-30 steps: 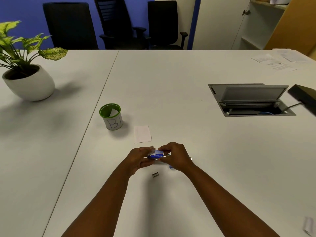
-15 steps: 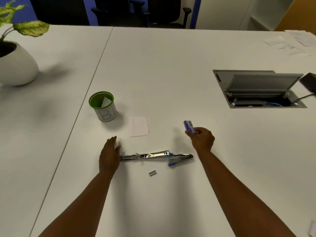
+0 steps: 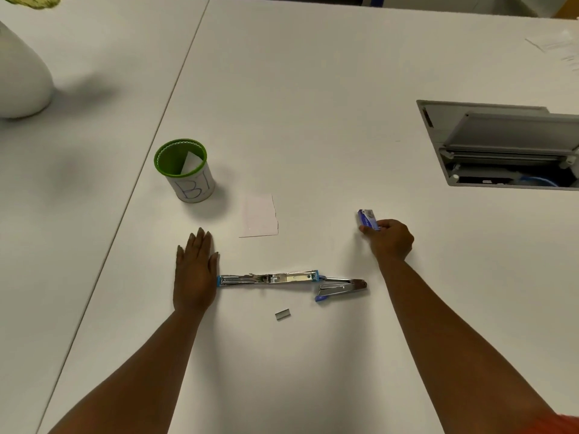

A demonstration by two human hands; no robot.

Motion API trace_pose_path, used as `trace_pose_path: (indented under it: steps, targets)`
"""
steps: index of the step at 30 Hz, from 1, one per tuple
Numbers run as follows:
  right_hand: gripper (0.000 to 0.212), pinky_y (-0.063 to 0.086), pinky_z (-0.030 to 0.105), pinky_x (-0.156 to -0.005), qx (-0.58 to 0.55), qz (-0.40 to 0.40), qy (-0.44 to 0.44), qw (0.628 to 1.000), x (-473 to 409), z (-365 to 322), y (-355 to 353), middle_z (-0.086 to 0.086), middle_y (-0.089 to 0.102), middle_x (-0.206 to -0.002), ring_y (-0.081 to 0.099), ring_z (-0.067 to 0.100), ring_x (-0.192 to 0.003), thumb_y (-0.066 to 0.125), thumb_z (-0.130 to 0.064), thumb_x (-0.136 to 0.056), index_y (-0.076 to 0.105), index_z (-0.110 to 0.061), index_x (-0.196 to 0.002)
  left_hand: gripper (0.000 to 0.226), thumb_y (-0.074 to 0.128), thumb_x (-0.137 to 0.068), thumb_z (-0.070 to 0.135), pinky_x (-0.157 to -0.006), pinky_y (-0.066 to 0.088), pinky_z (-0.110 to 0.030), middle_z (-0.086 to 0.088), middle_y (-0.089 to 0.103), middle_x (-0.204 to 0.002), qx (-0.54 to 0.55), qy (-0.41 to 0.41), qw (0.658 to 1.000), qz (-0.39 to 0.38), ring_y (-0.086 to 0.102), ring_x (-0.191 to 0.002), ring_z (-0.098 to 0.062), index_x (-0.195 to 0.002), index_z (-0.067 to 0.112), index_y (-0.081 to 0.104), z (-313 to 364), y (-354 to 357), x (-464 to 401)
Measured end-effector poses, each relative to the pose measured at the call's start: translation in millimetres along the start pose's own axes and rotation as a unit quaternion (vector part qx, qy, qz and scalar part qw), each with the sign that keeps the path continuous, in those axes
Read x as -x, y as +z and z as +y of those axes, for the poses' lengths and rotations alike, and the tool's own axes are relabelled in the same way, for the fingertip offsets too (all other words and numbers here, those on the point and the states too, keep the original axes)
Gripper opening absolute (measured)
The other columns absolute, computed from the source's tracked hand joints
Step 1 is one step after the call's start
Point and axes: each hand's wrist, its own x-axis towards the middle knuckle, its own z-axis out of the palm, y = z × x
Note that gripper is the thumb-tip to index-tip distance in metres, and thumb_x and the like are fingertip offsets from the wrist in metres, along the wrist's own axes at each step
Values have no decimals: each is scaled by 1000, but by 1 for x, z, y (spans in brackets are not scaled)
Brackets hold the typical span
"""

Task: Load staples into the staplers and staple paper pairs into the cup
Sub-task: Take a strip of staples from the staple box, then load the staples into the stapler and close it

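A metal stapler [image 3: 291,280] with blue trim lies swung fully open and flat on the white table. My left hand [image 3: 195,274] rests flat on the table, fingers together, touching the stapler's left end. My right hand [image 3: 390,239] is up and to the right of the stapler, holding a small blue staple box [image 3: 366,218] at the fingertips. A short strip of staples [image 3: 283,314] lies loose just in front of the stapler. White paper slips [image 3: 259,216] sit behind it. The green-rimmed cup [image 3: 185,169] marked "B1" stands at the left with a white paper inside.
A white plant pot [image 3: 18,76] stands at the far left. An open grey cable hatch [image 3: 504,145] is set into the table at the right. Loose papers [image 3: 557,47] lie at the far right corner. A seam [image 3: 156,126] splits the two tabletops.
A second ago both hands held the staple box together above the stapler. Now they are apart: left flat on the table, right carrying the box rightward. My head has moved closer.
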Motion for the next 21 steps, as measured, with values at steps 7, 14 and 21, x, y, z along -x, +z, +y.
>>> trace_pose_path:
  steps: [7, 14, 21]
  targets:
    - [43, 46, 34, -82, 32, -4, -5, 999, -7, -3, 9, 16, 66, -110, 60, 32, -101, 77, -25, -73, 62, -2, -106, 45, 39, -98, 16, -118, 5, -35, -9, 29, -152, 3, 1, 1000, 11, 20, -143, -22, -142, 6, 34, -1, 0, 0]
    - [61, 42, 38, -91, 34, -9, -21, 999, 0, -12, 14, 18, 47, -127, 50, 34, -114, 78, -24, -71, 51, -6, -122, 45, 39, -98, 16, -117, 4, -31, -9, 30, -152, 11, 1, 1000, 18, 21, -143, -22, -142, 7, 34, -2, -1, 2]
    - [5, 47, 35, -72, -13, -140, -377, 916, 80, -11, 21, 8, 68, -86, 61, 25, -80, 71, -11, -77, 71, -11, -82, 45, 39, -97, 13, -117, 4, -33, -8, 28, -153, 47, -13, 999, -5, 18, -144, -21, -142, 7, 33, -5, -4, 1]
